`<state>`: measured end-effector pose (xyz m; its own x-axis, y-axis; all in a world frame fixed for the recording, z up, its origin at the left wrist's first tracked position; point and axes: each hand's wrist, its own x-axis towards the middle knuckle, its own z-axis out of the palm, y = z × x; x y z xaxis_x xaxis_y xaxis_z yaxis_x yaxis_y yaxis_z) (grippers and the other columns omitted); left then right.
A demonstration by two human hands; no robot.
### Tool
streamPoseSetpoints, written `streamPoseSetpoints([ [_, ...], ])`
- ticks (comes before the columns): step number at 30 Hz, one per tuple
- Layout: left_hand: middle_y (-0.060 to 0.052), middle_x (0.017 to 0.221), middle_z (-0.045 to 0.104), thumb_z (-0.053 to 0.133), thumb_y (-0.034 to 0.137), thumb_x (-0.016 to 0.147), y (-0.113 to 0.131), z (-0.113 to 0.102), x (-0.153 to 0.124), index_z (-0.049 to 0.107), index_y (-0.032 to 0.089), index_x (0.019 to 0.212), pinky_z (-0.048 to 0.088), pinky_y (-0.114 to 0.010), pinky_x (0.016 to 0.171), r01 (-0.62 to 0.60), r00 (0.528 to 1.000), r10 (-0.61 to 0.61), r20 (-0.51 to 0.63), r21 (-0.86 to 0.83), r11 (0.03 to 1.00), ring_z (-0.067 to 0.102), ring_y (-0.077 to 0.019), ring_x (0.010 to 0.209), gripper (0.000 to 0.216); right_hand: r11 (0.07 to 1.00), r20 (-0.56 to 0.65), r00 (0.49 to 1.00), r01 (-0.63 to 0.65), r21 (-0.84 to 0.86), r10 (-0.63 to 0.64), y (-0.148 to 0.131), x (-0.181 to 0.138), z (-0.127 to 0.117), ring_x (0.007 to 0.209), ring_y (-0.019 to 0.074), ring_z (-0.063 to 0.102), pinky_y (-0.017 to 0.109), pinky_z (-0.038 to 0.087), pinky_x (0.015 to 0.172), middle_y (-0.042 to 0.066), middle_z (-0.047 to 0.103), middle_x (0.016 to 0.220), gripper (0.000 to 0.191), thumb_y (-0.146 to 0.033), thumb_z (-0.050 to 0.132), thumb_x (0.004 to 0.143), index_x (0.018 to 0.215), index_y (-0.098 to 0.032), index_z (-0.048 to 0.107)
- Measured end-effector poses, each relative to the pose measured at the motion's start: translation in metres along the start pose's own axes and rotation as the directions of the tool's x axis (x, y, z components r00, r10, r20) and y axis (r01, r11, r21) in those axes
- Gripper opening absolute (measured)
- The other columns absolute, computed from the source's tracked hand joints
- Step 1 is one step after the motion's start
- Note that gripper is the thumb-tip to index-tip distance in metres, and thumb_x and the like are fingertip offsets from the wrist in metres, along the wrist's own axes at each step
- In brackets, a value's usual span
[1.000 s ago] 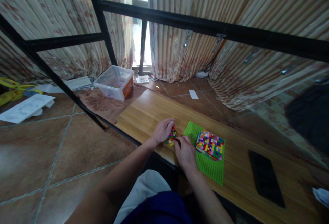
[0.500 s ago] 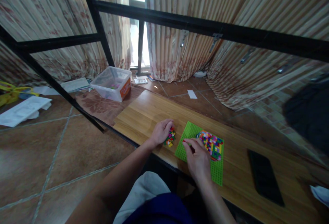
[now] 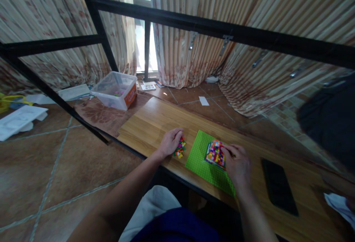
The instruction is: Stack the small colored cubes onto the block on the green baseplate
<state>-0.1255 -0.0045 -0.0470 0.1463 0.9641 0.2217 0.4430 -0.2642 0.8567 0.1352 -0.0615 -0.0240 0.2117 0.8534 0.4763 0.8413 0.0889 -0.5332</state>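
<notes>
My left hand [image 3: 168, 143] lies on the table with its fingers loosely stretched along the far side of a pile of small colourful building bricks [image 3: 180, 148]. My right hand [image 3: 239, 161] is closed in a pinch over a block of many-coloured bricks [image 3: 215, 152], its fingertips at the block's top surface. The small red brick in that pinch is largely hidden by the fingers, and the hand covers the block's right part. Beneath the block is a green studded baseplate [image 3: 199, 160].
A black phone-like slab [image 3: 279, 186] lies on the wooden table [image 3: 152, 120] to the right. On the floor at the left stand a clear plastic bin [image 3: 111, 99] and a white foam tray [image 3: 19, 120]. A black metal frame [image 3: 166, 15] crosses before the curtains.
My right hand has moved rightward with the small red brick, from above the baseplate's left part onto the brick block. My left hand stays by the pile. The view has shifted slightly.
</notes>
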Motion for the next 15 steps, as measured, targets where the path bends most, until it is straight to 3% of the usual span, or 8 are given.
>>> streamPoseSetpoints([
  [10, -0.005, 0.097, 0.073, 0.039, 0.036, 0.095, -0.002, 0.0016, -0.0003, 0.064, 0.018, 0.114, 0.051, -0.03, 0.091, 0.009, 1.0, -0.01, -0.007, -0.015, 1.0, 0.067, -0.0179, 0.094, 0.036, 1.0, -0.099, 0.995, 0.018, 0.01, -0.016, 0.0026, 0.0001, 0.0088, 0.095, 0.0225, 0.056, 0.041, 0.041, 0.089, 0.009, 0.064, 0.101, 0.03, -0.045, 0.056, 0.084, 0.085, -0.021, 0.076],
  [15, -0.006, 0.097, 0.073, 0.039, 0.036, 0.095, -0.0021, 0.002, -0.0002, 0.065, 0.019, 0.113, 0.051, -0.031, 0.091, 0.006, 1.0, -0.006, -0.007, -0.011, 1.0, 0.067, -0.0183, 0.094, 0.036, 0.995, -0.1, 0.99, 0.095, -0.022, -0.096, 0.0029, -0.0011, 0.0088, 0.093, 0.022, 0.057, 0.04, 0.041, 0.088, 0.01, 0.065, 0.102, 0.032, -0.045, 0.055, 0.086, 0.087, -0.02, 0.076],
])
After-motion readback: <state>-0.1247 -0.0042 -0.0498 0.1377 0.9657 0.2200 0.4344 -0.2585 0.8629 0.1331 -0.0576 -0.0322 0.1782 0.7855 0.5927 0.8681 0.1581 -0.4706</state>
